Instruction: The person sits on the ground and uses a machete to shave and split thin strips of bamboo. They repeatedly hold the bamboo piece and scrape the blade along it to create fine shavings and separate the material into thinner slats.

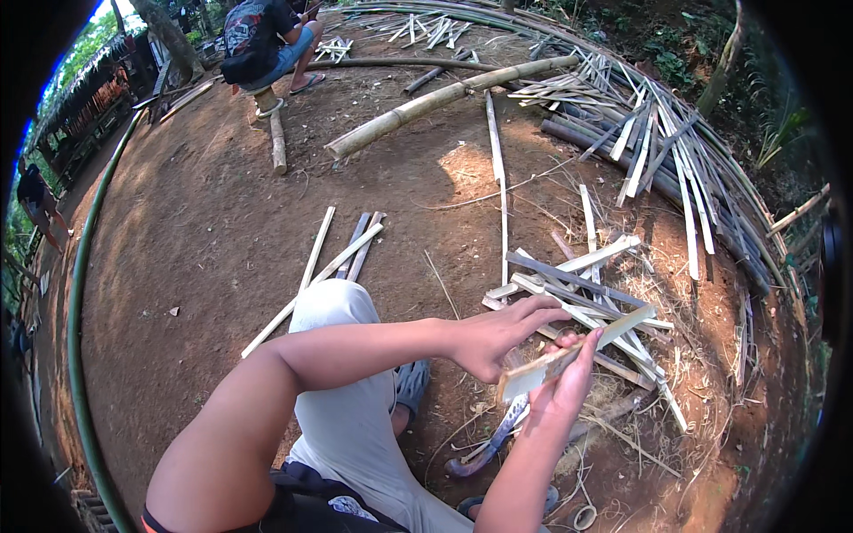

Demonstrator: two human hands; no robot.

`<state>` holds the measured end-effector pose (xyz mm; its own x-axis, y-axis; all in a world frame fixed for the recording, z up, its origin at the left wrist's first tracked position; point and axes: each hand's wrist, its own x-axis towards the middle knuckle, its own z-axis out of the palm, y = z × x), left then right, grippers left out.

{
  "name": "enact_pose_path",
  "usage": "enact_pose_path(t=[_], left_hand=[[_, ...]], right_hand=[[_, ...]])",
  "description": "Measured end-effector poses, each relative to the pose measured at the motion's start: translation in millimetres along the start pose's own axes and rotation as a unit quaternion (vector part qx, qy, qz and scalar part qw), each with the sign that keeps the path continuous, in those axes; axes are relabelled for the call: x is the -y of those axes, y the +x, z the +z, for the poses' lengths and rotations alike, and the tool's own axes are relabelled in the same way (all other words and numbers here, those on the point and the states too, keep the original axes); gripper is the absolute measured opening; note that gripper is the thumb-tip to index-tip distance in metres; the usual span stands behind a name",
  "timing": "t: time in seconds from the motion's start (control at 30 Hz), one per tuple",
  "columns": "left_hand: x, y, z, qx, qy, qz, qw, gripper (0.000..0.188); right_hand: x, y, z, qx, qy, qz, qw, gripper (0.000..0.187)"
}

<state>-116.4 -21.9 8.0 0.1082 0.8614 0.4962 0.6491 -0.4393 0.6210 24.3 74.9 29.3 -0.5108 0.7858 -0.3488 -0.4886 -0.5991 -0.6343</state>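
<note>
A split bamboo slat [626, 325] lies slantwise in my right hand [567, 380], whose fingers are closed round its middle. My left hand [499, 339] hovers just beside the slat, fingers stretched out and holding nothing. Under the slat shows a tool with a dark, curved handle [480, 459], perhaps a knife; the slat and my right hand hide part of it. Just beyond my hands, a loose heap of bamboo slats [586, 266] lies crisscrossed on the dirt.
Several slats [330, 258] lie beyond my knee. A thick bamboo pole [426, 102] lies farther off, with a large pile of split bamboo [653, 133] at far right. Another person [258, 44] sits at the far left. A long green pole [82, 355] runs along the left.
</note>
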Motion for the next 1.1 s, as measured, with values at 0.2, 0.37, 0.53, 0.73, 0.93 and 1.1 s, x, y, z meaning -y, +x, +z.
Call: enact_pose_path(t=[0.2,0.37,0.53,0.73,0.93,1.1], left_hand=[[-24.3,19.5,-26.3,-0.163,-0.014,0.107,0.981,0.108],[-57.8,55.8,-31.4,-0.341,-0.195,0.016,0.919,0.055],[-65.2,96.0,-76.9,-0.434,-0.302,0.021,0.849,0.034],[-75.0,131.1,-119.1,-0.39,-0.233,0.015,0.891,0.045],[-48.9,131.4,-96.5,-0.407,-0.221,-0.023,0.886,0.046],[-33.6,139.6,-82.6,-0.408,-0.225,-0.005,0.885,0.05]], right_hand=[[-6.0,6.6,39.6,-0.006,0.062,0.006,0.998,0.06],[-31.1,-12.7,79.6,0.157,0.135,0.011,0.978,0.067],[-49.7,-23.7,44.7,0.209,0.071,0.116,0.968,0.063],[-114.5,0.8,-146.2,0.19,-0.656,0.07,0.727,0.049],[-148.2,-9.0,-290.2,-0.064,-0.839,0.142,0.522,0.055],[-158.0,-25.5,-289.0,-0.116,-0.806,0.061,0.576,0.064]])
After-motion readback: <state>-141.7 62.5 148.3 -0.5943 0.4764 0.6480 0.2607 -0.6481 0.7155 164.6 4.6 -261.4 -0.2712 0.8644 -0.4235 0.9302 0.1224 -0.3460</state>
